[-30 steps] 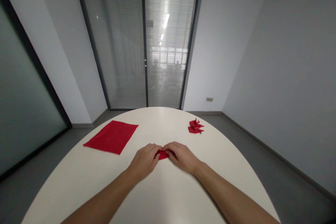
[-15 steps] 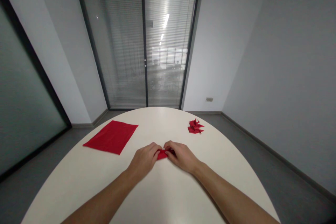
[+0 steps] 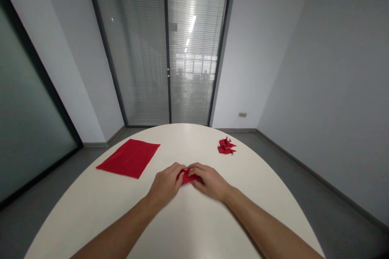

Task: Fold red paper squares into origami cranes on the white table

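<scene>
At centre of white surface (image 3: pixel 188 226), small red paper piece (image 3: pixel 187 177) is pinched; fingers of left hand (image 3: pixel 165 184) and right hand (image 3: pixel 209 180) are closed on it, fold judged partly formed. At 1 o'clock, folded red pieces (image 3: pixel 226 146) piled, finished. At 10 o'clock, flat red sheets (image 3: pixel 129 158) left unfolded.

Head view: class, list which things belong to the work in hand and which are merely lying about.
In hand:
small red folded paper, pinched between left hand and right hand
white table under it

Lying about:
flat red sheet, untouched on the left
pile of folded red pieces, far right
glass doors with blinds
</scene>
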`<state>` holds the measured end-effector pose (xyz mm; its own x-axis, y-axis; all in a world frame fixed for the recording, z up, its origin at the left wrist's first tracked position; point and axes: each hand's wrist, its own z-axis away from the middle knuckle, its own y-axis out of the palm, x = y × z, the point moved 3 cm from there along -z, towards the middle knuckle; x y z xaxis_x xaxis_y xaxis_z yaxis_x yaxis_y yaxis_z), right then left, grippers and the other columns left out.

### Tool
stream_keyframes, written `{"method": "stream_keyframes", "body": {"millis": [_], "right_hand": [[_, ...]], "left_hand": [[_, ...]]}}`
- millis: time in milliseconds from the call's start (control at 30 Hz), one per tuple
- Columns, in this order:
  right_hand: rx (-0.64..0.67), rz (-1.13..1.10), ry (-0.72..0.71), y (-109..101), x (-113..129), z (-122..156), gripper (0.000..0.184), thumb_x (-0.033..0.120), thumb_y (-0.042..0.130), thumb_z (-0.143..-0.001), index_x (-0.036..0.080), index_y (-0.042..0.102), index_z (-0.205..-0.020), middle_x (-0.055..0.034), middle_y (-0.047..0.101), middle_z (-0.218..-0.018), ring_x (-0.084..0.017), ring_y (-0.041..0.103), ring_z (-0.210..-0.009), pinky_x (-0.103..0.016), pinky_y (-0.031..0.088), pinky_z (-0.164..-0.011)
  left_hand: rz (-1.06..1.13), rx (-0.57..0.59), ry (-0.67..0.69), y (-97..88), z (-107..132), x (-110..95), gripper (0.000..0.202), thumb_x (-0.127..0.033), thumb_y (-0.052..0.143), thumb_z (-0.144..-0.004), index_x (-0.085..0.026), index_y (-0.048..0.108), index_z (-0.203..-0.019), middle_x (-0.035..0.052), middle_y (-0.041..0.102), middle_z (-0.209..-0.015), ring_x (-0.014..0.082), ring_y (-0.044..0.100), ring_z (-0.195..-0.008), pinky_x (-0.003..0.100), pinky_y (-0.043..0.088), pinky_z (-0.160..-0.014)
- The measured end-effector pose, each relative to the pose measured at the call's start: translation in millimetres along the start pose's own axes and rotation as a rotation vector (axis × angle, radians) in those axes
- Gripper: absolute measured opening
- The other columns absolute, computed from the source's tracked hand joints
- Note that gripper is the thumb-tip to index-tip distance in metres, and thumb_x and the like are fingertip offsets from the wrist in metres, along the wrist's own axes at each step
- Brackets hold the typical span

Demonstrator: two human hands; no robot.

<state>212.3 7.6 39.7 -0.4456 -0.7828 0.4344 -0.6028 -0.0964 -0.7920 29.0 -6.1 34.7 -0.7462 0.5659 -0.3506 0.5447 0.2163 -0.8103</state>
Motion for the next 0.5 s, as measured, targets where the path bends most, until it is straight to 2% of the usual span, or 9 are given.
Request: {"method": "stream_keyframes", "body": {"millis": [133, 333, 400, 500], "right_hand": [[-0.022, -0.052, 0.025, -1, 1, -1, 0.023, 0.008, 0.057, -0.088, 0.023, 0.065, -0.103, -0.0046, 0.068, -0.115, -0.018, 0.064, -0.103, -0.031, 0.049, -0.093], [-0.058, -0.080, 0.144, 3, -6, 0, 0.022, 0.007, 0.058, -0.087, 0.022, 0.066, -0.100, -0.0027, 0.071, -0.100, -0.017, 0.065, -0.091, -0.028, 0.050, -0.082], [-0.060, -0.039, 0.159, 4, -8, 1, 0.021, 0.007, 0.059, -0.086, 0.022, 0.067, -0.098, -0.0025, 0.072, -0.097, -0.018, 0.064, -0.089, -0.029, 0.049, -0.082], [-0.060, 0.002, 0.152, 2, -7, 0, 0.018, 0.007, 0.060, -0.085, 0.022, 0.068, -0.091, -0.0024, 0.073, -0.094, -0.019, 0.063, -0.092, -0.030, 0.049, -0.083]], "left_hand": [[0.001, -0.042, 0.034, -5.4, 0, -3, 0.017, -0.019, 0.049, -0.095, -0.023, 0.058, -0.109, 0.0031, 0.067, -0.104, 0.0199, 0.064, -0.095, 0.032, 0.051, -0.083], [-0.009, -0.058, 0.195, -2.5, 0, -6, 0.021, -0.017, 0.060, -0.088, -0.022, 0.063, -0.108, 0.0083, 0.062, -0.126, 0.0255, 0.055, -0.117, 0.042, 0.048, -0.100], [-0.042, -0.050, 0.204, 0.9, 1, -4, 0.021, -0.013, 0.060, -0.087, -0.022, 0.065, -0.105, 0.0079, 0.062, -0.125, 0.0261, 0.055, -0.117, 0.044, 0.048, -0.099], [-0.057, -0.007, 0.183, 5.6, 1, 0, 0.021, -0.009, 0.059, -0.087, -0.023, 0.068, -0.100, 0.0053, 0.068, -0.112, 0.0242, 0.059, -0.106, 0.042, 0.051, -0.092]]}}
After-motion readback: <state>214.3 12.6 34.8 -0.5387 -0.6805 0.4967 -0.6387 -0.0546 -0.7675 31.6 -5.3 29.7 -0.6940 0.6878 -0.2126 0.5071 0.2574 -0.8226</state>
